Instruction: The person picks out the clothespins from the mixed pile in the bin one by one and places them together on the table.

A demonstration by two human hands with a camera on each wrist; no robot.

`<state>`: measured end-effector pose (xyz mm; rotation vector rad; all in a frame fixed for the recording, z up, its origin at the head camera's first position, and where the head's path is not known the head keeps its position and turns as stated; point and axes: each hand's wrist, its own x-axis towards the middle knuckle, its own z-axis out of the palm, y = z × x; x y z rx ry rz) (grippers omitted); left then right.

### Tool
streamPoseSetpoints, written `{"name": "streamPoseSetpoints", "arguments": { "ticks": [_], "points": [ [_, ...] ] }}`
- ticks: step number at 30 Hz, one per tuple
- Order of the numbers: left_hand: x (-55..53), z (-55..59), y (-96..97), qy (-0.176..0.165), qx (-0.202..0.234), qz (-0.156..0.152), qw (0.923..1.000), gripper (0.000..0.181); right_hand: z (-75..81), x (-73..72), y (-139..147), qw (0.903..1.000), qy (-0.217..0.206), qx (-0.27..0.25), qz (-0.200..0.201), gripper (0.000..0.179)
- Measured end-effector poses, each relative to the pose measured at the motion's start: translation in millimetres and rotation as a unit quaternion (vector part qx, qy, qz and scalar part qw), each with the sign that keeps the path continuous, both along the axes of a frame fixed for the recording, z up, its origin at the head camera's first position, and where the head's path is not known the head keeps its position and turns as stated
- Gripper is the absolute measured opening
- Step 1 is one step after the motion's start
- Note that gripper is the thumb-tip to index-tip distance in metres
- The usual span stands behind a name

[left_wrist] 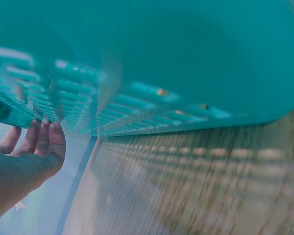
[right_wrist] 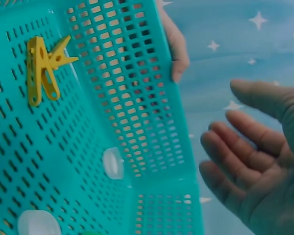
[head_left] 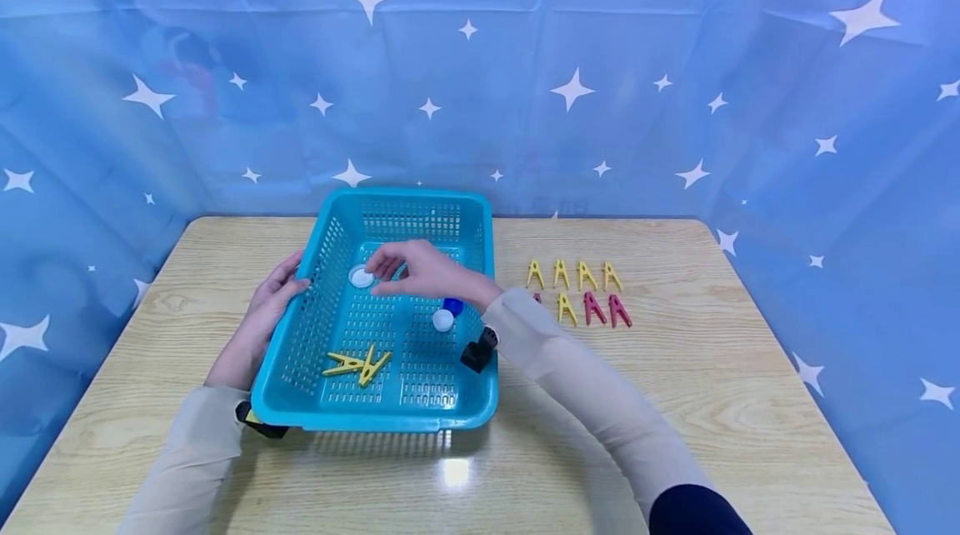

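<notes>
A turquoise plastic basket (head_left: 373,421) with slotted walls is tilted over the wooden table. My left hand (head_left: 272,299) grips its left rim, thumb over the edge; in the left wrist view the fingers (left_wrist: 58,139) press against the outer wall. Above the basket's inside hovers my right hand (head_left: 420,270), fingers loosely bent; its palm (right_wrist: 255,161) shows bare in the right wrist view. Close below its fingertips lies a white bottle cap (head_left: 360,277). Another white cap (head_left: 443,320) and a blue cap (head_left: 453,307) lie under the wrist. Two yellow clothespins (head_left: 372,367) overlap near the basket's front.
Right of the basket, yellow clothespins (head_left: 561,273) form a back row on the wooden table (head_left: 720,368). A front row mixes a yellow clothespin (head_left: 566,309) with red clothespins (head_left: 594,308), one partly hidden by the right sleeve. A blue star-patterned curtain (head_left: 480,60) hangs behind.
</notes>
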<state>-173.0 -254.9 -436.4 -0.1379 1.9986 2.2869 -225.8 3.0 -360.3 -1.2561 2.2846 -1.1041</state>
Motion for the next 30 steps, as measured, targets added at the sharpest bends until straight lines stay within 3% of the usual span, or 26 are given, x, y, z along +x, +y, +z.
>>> {"name": "streamPoseSetpoints", "arguments": {
  "ticks": [6,16,22,30],
  "points": [
    [-0.2,0.3,0.4,0.001,0.004,-0.001,1.0,0.059,-9.2,-2.4,-8,0.9963,-0.072,0.023,0.041,0.03],
    [-0.7,-0.3,-0.8,-0.012,-0.024,-0.004,0.9996,0.06,-28.9,-10.6,-23,0.9865,-0.131,0.052,0.083,0.034],
    [-1.3,-1.0,-1.1,-0.019,-0.013,-0.002,0.9997,0.06,-38.3,-17.7,-28,0.9808,-0.163,0.07,0.081,0.037],
    [-1.5,-1.2,-1.5,-0.017,-0.004,-0.003,0.9998,0.06,-46.5,-18.9,-32,0.9612,-0.222,0.129,0.099,0.04]
  ]
}}
